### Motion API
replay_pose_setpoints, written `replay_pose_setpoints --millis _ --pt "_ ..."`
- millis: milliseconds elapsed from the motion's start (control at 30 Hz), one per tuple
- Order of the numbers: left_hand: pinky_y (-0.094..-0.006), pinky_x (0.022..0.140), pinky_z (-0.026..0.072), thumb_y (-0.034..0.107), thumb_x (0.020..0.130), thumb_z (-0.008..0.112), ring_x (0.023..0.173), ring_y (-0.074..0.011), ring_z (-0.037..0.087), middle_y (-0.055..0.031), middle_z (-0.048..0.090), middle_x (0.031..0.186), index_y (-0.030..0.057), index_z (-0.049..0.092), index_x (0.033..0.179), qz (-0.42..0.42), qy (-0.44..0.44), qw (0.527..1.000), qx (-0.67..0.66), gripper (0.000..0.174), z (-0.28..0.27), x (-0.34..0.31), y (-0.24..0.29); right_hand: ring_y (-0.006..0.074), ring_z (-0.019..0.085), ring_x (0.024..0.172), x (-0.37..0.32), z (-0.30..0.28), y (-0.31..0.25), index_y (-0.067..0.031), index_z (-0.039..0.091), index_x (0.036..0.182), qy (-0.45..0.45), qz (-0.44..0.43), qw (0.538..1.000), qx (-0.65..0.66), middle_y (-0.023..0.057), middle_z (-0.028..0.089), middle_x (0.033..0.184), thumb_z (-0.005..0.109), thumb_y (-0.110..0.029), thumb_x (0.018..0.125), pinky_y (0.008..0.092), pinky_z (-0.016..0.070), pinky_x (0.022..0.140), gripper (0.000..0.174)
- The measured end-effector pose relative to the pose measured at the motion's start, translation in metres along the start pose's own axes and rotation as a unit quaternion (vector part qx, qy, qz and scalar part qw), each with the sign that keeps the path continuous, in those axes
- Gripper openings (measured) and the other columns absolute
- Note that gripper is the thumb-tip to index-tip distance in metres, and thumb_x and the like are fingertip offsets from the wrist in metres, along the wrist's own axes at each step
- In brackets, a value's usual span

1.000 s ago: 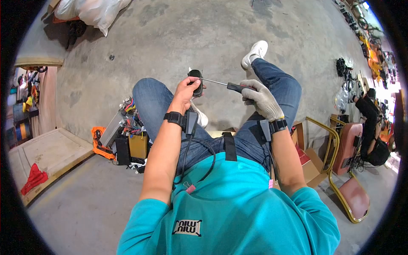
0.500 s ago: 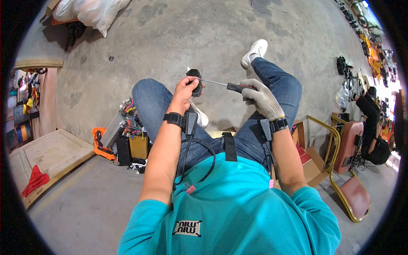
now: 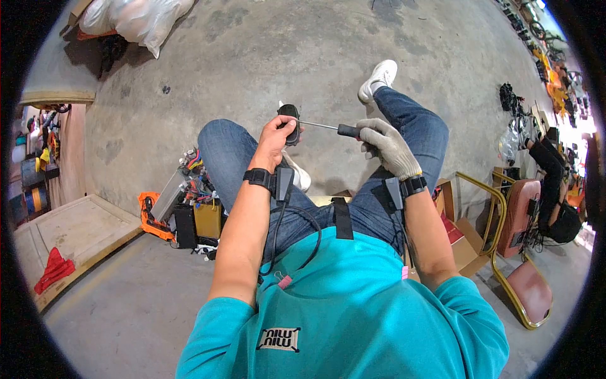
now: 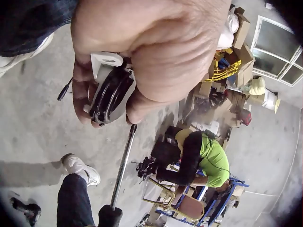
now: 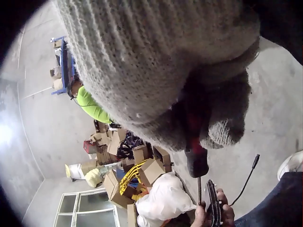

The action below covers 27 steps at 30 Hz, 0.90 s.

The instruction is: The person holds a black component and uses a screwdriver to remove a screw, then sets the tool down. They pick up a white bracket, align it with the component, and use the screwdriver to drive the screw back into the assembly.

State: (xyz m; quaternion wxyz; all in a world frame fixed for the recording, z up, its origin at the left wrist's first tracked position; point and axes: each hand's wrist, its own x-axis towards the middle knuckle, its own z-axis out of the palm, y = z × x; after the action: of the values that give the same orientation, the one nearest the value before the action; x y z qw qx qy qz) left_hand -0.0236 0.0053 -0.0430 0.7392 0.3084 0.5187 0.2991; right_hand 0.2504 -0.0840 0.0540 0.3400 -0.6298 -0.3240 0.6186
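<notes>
The bare left hand (image 3: 273, 140) grips a small black oval device (image 3: 288, 122), which has a glossy black edge and a white tab in the left wrist view (image 4: 112, 97). A short black cable with a plug (image 4: 64, 91) hangs from it. The gloved right hand (image 3: 388, 146) holds a screwdriver by its dark handle (image 3: 348, 131). Its metal shaft (image 4: 123, 165) reaches across to the device, with the tip by the left thumb. Whether the tip touches the device is unclear. In the right wrist view the glove (image 5: 137, 61) hides much of the handle.
Grey concrete floor (image 3: 252, 57) lies beyond the knees. Left are an orange case (image 3: 151, 218), a box of cables and a pale panel (image 3: 69, 237) with a red cloth. Right are cardboard boxes (image 3: 468, 249) and gold-framed chairs (image 3: 529, 294). A person in a lime-green top (image 4: 214, 161) bends down nearby.
The screwdriver handle has turned slightly and the gloved fingers have shifted on it, leaving more of its front part showing. The left hand and device have barely moved.
</notes>
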Motion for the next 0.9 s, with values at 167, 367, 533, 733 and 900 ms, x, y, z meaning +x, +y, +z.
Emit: replay_pose_setpoints --millis 167,367,533,733,900 --pt "-0.0333 0.069 0.0590 0.011 0.099 0.061 0.087 -0.0209 0.071 -0.0122 0.071 0.099 0.0041 0.065 0.107 -0.004 0.011 1.000 0.000 0.011 -0.001 0.001 -0.002 0.0096 0.059 0.074 -0.006 0.005 -0.004 0.0012 0.061 0.123 0.004 -0.038 0.999 -0.037 0.0049 0.061 0.090 0.065 -0.018 0.091 0.0239 0.0497 0.066 0.037" --pt "-0.0370 0.074 0.0605 0.000 0.097 0.058 0.094 -0.0265 0.071 -0.0190 0.065 0.118 0.0014 0.053 0.133 0.031 0.019 0.998 -0.046 0.037 0.008 -0.012 0.013 0.0087 0.060 0.075 0.000 0.000 0.003 0.0023 0.058 0.126 -0.007 -0.036 0.999 0.007 0.0047 0.061 0.091 0.065 -0.017 0.092 0.0228 0.0504 0.066 0.040" --pt "-0.0388 0.078 0.0609 -0.003 0.093 0.057 0.098 -0.0301 0.071 -0.0230 0.062 0.124 -0.0005 0.041 0.143 0.015 0.093 0.994 -0.047 0.053 -0.002 0.004 0.003 0.0096 0.061 0.075 0.002 -0.002 0.003 0.0022 0.057 0.128 -0.001 -0.026 0.994 0.108 0.0048 0.061 0.093 0.065 -0.015 0.094 0.0221 0.0510 0.065 0.039" --pt "-0.0454 0.090 0.0593 -0.003 0.093 0.055 0.111 -0.0347 0.067 -0.0237 0.061 0.126 -0.0009 0.041 0.142 0.041 -0.055 0.986 -0.153 0.050 -0.010 -0.002 0.014 0.0125 0.061 0.072 0.005 -0.004 0.006 0.0057 0.056 0.128 0.001 -0.034 0.990 0.134 0.0080 0.062 0.094 0.067 -0.017 0.091 0.0244 0.0525 0.067 0.045" --pt "-0.0596 0.100 0.0519 0.000 0.097 0.047 0.126 -0.0406 0.057 -0.0217 0.056 0.134 0.0009 0.042 0.143 0.006 -0.089 0.966 -0.243 0.046 -0.006 -0.006 0.019 0.0126 0.061 0.072 0.005 -0.004 0.006 0.0053 0.056 0.129 0.003 -0.034 0.992 0.121 0.0080 0.062 0.094 0.067 -0.016 0.090 0.0247 0.0529 0.067 0.046"
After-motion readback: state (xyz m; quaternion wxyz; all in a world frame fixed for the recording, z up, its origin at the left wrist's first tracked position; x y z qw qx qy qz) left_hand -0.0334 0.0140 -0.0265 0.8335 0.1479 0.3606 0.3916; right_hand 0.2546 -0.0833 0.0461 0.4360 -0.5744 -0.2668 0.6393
